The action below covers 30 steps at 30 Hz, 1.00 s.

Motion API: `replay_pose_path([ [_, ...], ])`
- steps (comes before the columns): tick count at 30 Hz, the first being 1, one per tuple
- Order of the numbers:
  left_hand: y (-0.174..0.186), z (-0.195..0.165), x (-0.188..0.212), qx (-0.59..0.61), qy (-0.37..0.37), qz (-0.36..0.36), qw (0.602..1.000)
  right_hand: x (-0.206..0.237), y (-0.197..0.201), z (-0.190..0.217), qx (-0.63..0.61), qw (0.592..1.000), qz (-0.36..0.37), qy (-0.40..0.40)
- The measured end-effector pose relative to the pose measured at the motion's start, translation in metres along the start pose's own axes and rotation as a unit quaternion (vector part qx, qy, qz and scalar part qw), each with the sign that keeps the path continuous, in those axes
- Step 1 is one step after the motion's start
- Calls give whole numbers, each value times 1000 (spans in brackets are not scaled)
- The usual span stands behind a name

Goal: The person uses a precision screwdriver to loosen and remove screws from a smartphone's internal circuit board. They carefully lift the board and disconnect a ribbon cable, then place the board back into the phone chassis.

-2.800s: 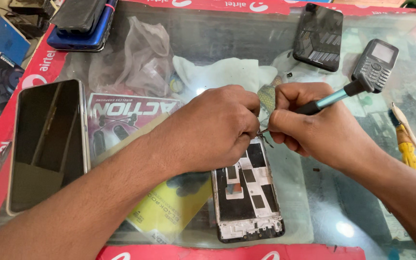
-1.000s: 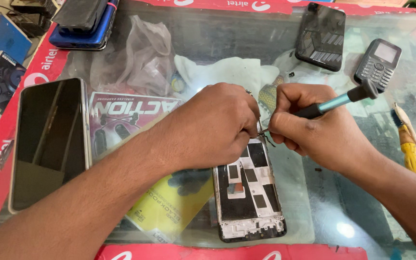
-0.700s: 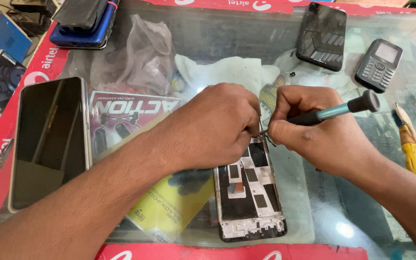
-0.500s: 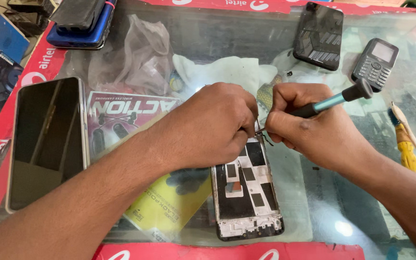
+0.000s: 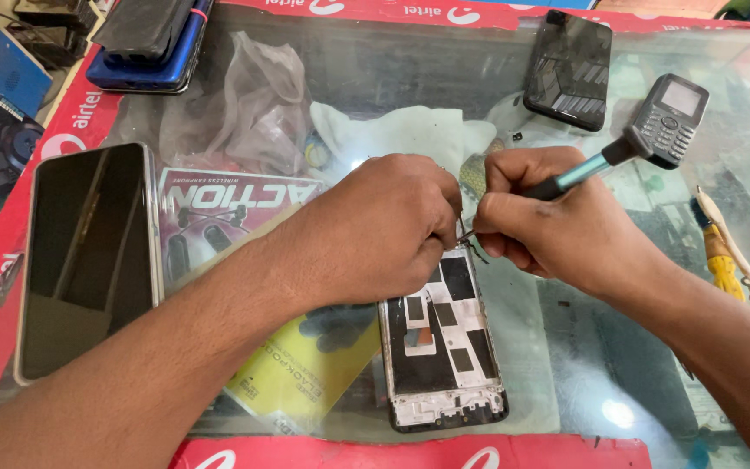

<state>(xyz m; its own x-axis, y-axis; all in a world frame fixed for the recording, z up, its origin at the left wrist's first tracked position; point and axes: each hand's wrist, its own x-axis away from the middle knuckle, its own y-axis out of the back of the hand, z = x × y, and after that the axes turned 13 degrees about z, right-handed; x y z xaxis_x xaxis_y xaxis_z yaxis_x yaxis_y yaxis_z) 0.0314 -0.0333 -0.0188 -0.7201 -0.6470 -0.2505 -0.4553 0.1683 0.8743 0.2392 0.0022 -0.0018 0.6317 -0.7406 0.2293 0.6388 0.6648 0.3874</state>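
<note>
Screwdriver (image 5: 576,174) lower again, phone frame (image 5: 441,356) under left hand (image 5: 384,227)

Left of the left hand (image 5: 384,230) a large dark phone (image 5: 88,256) blocks the worktop (image 5: 566,347). Beyond the right hand (image 5: 557,230) sit a keypad phone (image 5: 672,117) and black case (image 5: 569,69); bare glass lies just beneath its wrist.

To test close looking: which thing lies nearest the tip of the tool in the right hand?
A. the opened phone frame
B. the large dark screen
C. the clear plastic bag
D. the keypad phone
A: the tool in the right hand meets the top of the opened phone frame.
</note>
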Motion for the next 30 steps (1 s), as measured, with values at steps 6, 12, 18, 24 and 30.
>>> replay_pose_path([
  [6,-1,-2,0,-23,-15,-6,1000,3,1,1,37,999,3,5],
  [12,-1,-4,-3,-57,14,35,998,7,0,-2,60,997,19,38],
  [18,0,-4,-2,-49,-2,21,999,10,-3,1,93,996,-8,12],
  [24,3,-5,1,-20,5,5,1000,6,-3,6,43,999,-1,-4],
  [30,3,-6,0,-24,3,23,999,5,0,-3,45,999,6,0],
])
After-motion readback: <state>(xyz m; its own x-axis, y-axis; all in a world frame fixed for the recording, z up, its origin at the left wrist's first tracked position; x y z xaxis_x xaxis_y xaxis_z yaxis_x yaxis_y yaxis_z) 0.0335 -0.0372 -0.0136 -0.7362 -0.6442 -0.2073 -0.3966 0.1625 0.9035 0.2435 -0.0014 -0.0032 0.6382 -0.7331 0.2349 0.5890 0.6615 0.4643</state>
